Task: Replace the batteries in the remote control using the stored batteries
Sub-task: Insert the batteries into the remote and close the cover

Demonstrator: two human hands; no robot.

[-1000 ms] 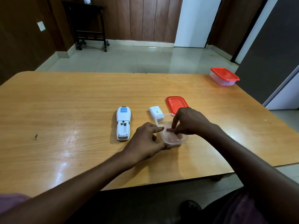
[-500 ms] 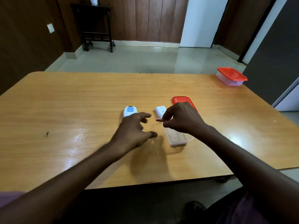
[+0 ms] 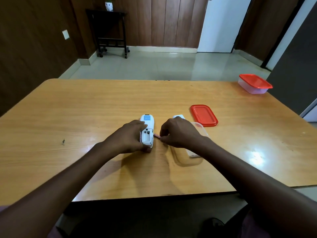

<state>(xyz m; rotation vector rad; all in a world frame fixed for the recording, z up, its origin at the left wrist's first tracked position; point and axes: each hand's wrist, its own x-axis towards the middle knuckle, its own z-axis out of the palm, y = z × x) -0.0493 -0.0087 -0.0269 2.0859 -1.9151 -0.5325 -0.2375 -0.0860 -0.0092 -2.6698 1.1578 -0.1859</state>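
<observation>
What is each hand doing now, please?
Left hand: grips the remote control on the table.
Right hand: pinches a battery beside the remote's open compartment.

A white remote control [image 3: 147, 131] lies face down on the tabletop [image 3: 85, 109] with its battery compartment open and empty, a small battery [image 3: 157, 135] held just beside its right edge, and its white cover [image 3: 178, 116] lying nearby.

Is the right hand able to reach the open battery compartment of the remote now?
Probably yes. The right hand pinches a battery just beside the remote, which the left hand steadies; nothing covers the compartment.
</observation>
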